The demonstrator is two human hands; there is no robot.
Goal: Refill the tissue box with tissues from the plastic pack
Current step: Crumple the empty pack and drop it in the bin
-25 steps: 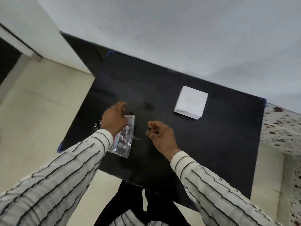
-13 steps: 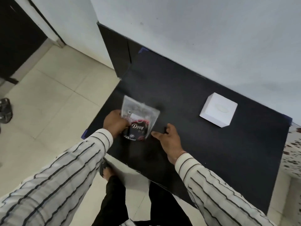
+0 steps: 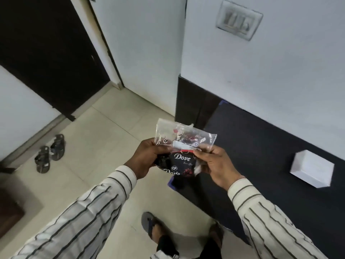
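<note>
White wall (image 3: 270, 75) fills the upper right, w/ a switch plate (image 3: 239, 20) high up on it. Dark doorway (image 3: 46, 53) upper left. Beige tiled floor (image 3: 104, 146) runs across the lower left & centre. Black counter (image 3: 261, 156) sits on the right, against the wall; its near corner lies just below the hands.

Two striped sleeves come up from the bottom edge: left sleeve (image 3: 84, 217), right sleeve (image 3: 270, 221). Feet in sandals show at bottom centre, on the floor by the counter edge.

White tissue box (image 3: 312, 168) rests on the counter at far right, well apart from the hands; top side blurred, can't tell if its slot is open.

A spare pair of dark sandals (image 3: 50, 153) lies on the floor at left, near the doorway.

Plastic pack (image 3: 183, 148) is held up in the air over the floor/counter corner, between both hands, not touching the counter. Upper part is clear & crinkled, lower part dark w/ "Dove" lettering & red print. Left hand (image 3: 147, 161) is clamped on the pack's left edge, thumb on the front. Right hand (image 3: 214, 165) pinches the pack's right side, thumb near the white & red strip across the middle. Hands are close together, pack spanning the gap. Can't tell if the pack is torn open yet.
</note>
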